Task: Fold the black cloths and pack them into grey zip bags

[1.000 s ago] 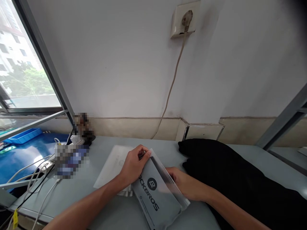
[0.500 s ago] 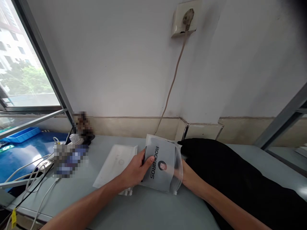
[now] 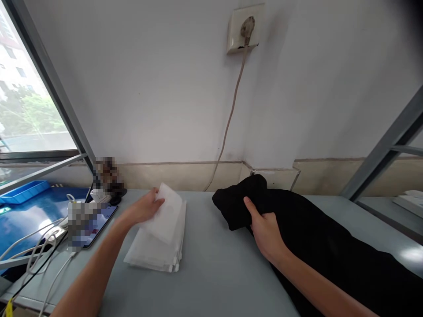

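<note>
Held the top frosted bag (image 3: 168,211) in the left hand (image 3: 143,208), with thumb and fingers clamped together on its upper left edge. Had that bag tilted up over the stack of frosted bags (image 3: 145,255), lying flat on the grey table (image 3: 214,281) left of centre. Could not tell about contact between its lower end and the bags beneath. Saw small white zip sliders (image 3: 175,266) at the lower right corner of the stack. Gripped a black cloth bundle (image 3: 233,204) in the right hand (image 3: 267,231), with the thumb laid across the top and the fingers mostly hidden behind. Kept the two hands well apart, with bare tabletop between the stack and the bundle. Saw the black fabric (image 3: 317,242) spread over the right side of the table, right beside the bundle; could not make out any border between the two. Noticed at the left a phone (image 3: 107,218), partly blurred out, near white cables (image 3: 49,246), and beyond them a blue tray (image 3: 24,192). Saw a beige cord (image 3: 231,110) hanging down the wall (image 3: 165,88) from a plug in the socket (image 3: 236,28).
</note>
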Demonstrator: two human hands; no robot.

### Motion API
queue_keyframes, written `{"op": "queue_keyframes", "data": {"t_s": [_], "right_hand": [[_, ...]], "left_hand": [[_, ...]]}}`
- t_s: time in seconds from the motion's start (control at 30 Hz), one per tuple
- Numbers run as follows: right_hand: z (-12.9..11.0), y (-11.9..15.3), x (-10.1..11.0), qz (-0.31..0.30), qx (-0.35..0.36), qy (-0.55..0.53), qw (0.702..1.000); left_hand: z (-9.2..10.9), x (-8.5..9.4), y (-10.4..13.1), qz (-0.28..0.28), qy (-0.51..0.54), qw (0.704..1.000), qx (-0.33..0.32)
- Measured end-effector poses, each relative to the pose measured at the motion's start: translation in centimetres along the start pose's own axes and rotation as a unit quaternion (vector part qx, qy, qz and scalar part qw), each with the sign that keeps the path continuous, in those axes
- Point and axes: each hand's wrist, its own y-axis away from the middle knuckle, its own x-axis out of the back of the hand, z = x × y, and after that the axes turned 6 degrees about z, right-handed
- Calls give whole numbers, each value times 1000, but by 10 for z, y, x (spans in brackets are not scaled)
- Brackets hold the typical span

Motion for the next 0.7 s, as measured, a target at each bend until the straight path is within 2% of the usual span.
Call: {"op": "queue_keyframes", "data": {"t_s": [0.07, 0.13, 0.2, 0.27, 0.33, 0.5, 0.6, 0.67, 0.7], "right_hand": [[-3, 2, -2, 5, -38, -6, 999], [-6, 3, -3, 5, -65, -9, 998], [-8, 4, -4, -6, -74, -6, 997], [-7, 3, -4, -20, -80, 1, 997], [-5, 3, -4, -33, -87, 3, 996], [-5, 5, -5, -66, -114, -13, 991], [-7, 6, -6, -90, -132, -8, 987], [-8, 7, -7, -91, -136, -1, 987], [-8, 7, -7, -91, -136, 3, 986]], "left_hand": [[-9, 12, 4, -56, -97, 994, 18], [-12, 15, 11, -98, -196, 975, 20], [-8, 12, 19, -114, -299, 947, 26], [-2, 7, 24, -100, -374, 922, 30], [3, 2, 25, -92, -396, 913, 32], [7, -7, 24, -123, -379, 916, 50], [12, -12, 28, -71, -399, 913, 46], [19, -18, 33, -19, -397, 918, -5], [24, -21, 36, -18, -374, 926, -47]]}}
